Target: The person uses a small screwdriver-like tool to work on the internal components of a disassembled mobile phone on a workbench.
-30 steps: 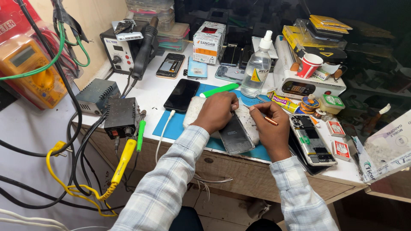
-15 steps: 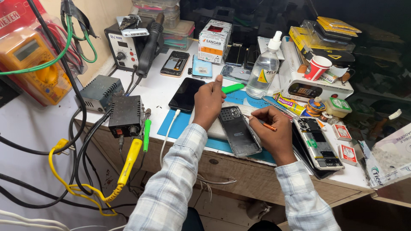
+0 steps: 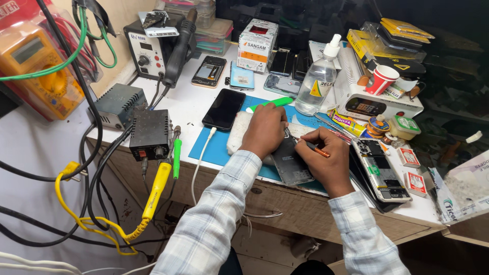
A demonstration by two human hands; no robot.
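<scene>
A dark opened phone [image 3: 294, 164] lies on the blue mat [image 3: 218, 148] at the bench's front edge. My left hand [image 3: 266, 129] presses down on the phone's upper end and holds it still. My right hand [image 3: 327, 162] grips a thin orange-handled tool [image 3: 314, 147] like a pen, its tip touching the phone near the top. A green tool [image 3: 271, 103] lies just beyond my left hand.
A black phone [image 3: 223, 108] lies left of the mat. An opened phone [image 3: 379, 170] with its board showing sits to the right. A clear liquid bottle [image 3: 319, 79], a red cup [image 3: 381, 79], a hot-air station [image 3: 153, 48] and small power boxes [image 3: 149, 134] crowd the bench.
The view has shifted closer. My left hand slid up onto the phone's top end. My right hand brought the orange tool's tip from the side onto the phone.
</scene>
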